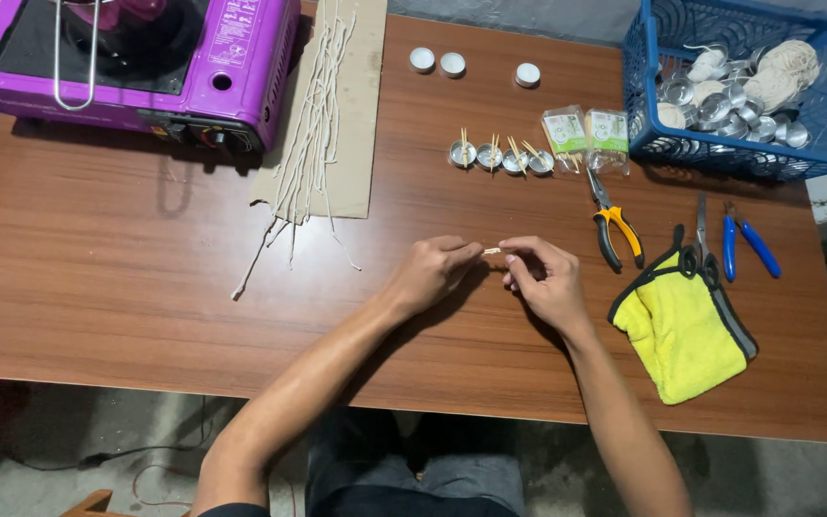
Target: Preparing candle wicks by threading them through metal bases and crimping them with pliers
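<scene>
both grips, left hand (430,271) and right hand (543,278), pinch opposite ends of what seems a short wooden stick (491,252), lying crosswise between them above the tabletop (145,278).

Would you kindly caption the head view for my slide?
Left hand and right hand pinch a small stick over a wooden table.

left hand (430,271): pinching | right hand (545,278): pinching | fingertips nearly meeting
</scene>
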